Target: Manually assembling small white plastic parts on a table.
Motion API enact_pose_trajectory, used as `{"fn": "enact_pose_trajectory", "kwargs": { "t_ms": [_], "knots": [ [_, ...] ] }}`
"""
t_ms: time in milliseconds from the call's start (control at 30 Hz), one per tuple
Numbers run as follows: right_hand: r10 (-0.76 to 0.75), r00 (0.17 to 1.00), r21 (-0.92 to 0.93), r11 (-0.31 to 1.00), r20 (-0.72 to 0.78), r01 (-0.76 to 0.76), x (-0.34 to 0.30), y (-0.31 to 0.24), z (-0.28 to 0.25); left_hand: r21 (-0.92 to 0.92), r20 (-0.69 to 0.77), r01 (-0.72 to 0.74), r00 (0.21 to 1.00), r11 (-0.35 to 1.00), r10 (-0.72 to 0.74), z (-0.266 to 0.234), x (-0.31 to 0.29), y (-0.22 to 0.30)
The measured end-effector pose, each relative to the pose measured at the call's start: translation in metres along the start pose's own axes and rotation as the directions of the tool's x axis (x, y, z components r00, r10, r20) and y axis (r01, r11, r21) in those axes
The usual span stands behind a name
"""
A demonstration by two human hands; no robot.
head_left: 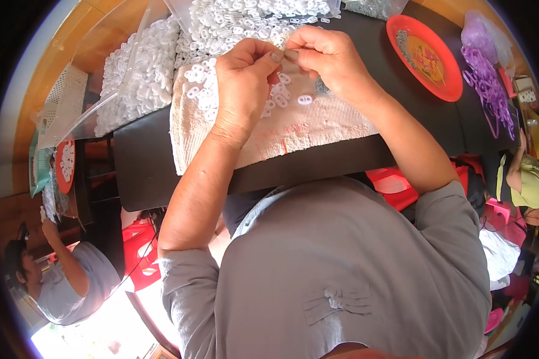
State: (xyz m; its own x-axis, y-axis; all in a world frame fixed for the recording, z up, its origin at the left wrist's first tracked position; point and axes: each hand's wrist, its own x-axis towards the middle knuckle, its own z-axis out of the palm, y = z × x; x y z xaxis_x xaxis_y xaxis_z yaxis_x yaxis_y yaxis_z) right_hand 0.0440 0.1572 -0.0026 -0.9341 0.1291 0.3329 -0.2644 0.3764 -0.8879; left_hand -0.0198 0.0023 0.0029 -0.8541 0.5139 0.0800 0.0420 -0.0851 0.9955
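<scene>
Over a beige towel (251,146) on the dark table, my two hands meet with thumbs and fingertips pinched close together. My left hand (245,81) is closed, thumb against forefinger. My right hand (332,63) is closed too, its thumb tip nearly touching the left one. Whatever sits between the fingertips is too small and hidden to name. Loose white oval plastic pieces with two holes (279,93) lie on the towel under and beside my hands. A single such white piece (305,100) lies apart, below my right hand. A small grey cluster (321,87) shows beside that hand.
Heaps of white pieces (141,78) fill the left and far side, near a clear plastic bin edge (179,12). At right stand a red oval tray (395,30) with grey bits and a purple mesh bundle (488,78). Other people (72,278) sit at left and far right.
</scene>
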Motion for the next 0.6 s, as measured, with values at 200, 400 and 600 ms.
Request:
{"fn": "enact_pose_trajectory", "kwargs": {
  "t_ms": [200,400,600],
  "knots": [
    [-0.074,0.994,-0.150,0.987,-0.078,0.062,0.004,-0.011,-0.008,-0.238,-0.051,0.083,0.994,0.968,-0.098,-0.007,0.007,0.000],
    [-0.126,0.937,-0.639,0.701,0.325,0.316,-0.008,-0.012,-0.016,-0.365,-0.053,0.093,0.991,0.926,-0.120,-0.015,0.010,0.004],
    [0.021,0.868,-0.693,0.611,0.496,0.382,-0.019,-0.020,-0.007,-0.390,-0.015,0.146,0.986,0.909,-0.165,-0.013,0.009,0.006]
  ]
}}
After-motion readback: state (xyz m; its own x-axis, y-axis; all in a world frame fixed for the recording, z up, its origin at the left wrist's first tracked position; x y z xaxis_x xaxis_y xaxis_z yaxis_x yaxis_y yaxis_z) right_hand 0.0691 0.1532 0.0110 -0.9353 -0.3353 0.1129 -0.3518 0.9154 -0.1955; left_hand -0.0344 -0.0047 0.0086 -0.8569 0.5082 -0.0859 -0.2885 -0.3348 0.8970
